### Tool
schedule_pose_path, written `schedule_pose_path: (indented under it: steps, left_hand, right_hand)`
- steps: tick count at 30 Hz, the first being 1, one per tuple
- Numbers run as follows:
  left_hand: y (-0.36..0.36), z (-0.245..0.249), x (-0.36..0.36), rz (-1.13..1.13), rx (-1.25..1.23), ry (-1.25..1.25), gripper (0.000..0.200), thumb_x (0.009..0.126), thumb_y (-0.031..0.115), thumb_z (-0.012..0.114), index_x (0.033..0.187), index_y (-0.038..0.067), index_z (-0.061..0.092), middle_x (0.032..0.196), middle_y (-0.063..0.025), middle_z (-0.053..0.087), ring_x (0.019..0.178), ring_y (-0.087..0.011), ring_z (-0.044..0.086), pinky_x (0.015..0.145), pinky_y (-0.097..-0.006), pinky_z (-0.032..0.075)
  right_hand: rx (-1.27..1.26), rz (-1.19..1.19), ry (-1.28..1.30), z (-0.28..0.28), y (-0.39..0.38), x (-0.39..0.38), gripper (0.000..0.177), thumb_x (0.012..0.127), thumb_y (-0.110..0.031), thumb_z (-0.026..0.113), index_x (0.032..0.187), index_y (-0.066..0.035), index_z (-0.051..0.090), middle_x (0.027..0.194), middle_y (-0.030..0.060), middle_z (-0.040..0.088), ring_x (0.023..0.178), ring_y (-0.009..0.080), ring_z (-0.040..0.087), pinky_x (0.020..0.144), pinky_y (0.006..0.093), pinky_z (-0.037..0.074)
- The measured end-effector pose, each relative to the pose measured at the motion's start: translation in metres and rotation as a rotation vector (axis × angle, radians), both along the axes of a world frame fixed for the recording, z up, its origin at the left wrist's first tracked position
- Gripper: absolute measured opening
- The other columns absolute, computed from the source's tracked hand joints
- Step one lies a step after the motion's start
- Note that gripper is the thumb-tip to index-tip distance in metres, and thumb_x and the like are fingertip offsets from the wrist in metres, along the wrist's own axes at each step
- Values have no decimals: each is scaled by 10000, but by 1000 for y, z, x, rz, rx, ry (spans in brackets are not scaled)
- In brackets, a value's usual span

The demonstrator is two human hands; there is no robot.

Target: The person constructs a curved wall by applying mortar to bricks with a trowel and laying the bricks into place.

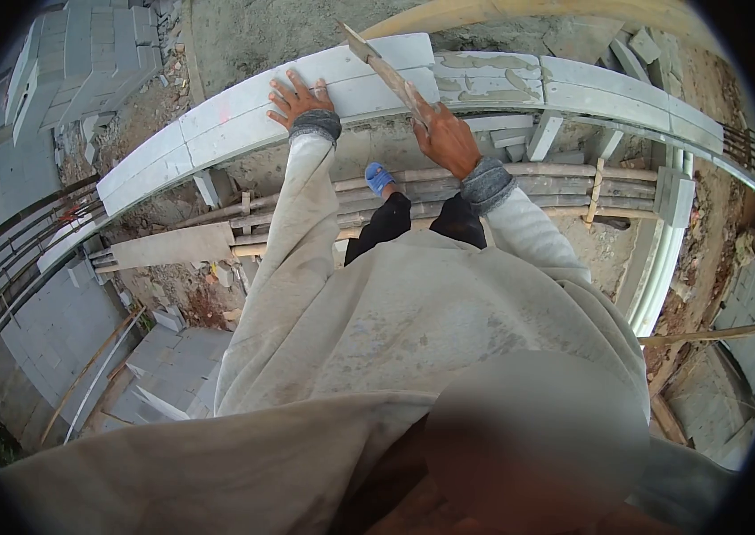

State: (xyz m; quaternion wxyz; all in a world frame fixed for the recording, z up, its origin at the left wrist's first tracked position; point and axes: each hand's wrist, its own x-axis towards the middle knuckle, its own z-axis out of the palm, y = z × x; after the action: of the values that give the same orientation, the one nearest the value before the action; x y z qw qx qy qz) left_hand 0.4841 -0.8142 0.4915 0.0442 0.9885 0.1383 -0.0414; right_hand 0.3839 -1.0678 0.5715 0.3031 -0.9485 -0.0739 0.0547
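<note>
My left hand [301,100] lies flat with its fingers spread on a white block [350,85] that forms part of a long wall top. To the right, my right hand [447,135] is wrapped round the handle end of a trowel-like tool [383,69]. The tool slants up and left across the block, its pointed tip beyond the far edge. Grey mortar [489,76] lies in patches on the wall top just right of that block.
Bamboo poles [520,189] run below the wall near my blue shoe [378,178]. Stacked blocks [96,53] stand at upper left. Rebar [16,250] sticks out at the left, white pipes [658,276] run down at the right, and a curved pole [449,15] crosses the top.
</note>
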Motion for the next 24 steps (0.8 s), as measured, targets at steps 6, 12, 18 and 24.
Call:
schedule_pose_path:
  steps: [6, 12, 18, 24]
  left_hand:
    - [1, -3, -2, 13, 7, -14, 741, 949, 617, 325, 1545, 218, 137, 1590, -194, 74, 1452, -412, 121, 1135, -615, 83]
    - [25, 3, 1, 45, -153, -42, 716, 947, 573, 388, 1534, 210, 195, 1592, -161, 127, 1464, -362, 124, 1140, -607, 96]
    - [108, 6, -25, -122, 5, 88, 656, 968, 501, 371, 1536, 225, 191, 1603, -68, 148, 1460, -333, 170, 1153, -586, 82]
    - [98, 10, -29, -68, -27, 41, 634, 969, 486, 365, 1533, 246, 202, 1603, -42, 157, 1457, -340, 177, 1166, -567, 48]
  right_hand:
    - [-130, 57, -5, -27, -10, 1, 761, 864, -213, 604, 1522, -186, 224, 871, 302, 608, 681, 444, 653, 584, 501, 552]
    - [58, 55, -41, -19, -2, 4, 713, 868, -206, 589, 1507, -172, 276, 920, 324, 611, 738, 453, 644, 631, 493, 544]
    - [179, 51, -187, 24, 71, 23, 666, 892, -245, 580, 1496, -183, 305, 891, 265, 624, 745, 435, 649, 651, 495, 545]
    - [-158, 158, -7, -18, 94, 35, 669, 895, -259, 574, 1502, -226, 295, 836, 252, 613, 671, 412, 651, 606, 478, 556]
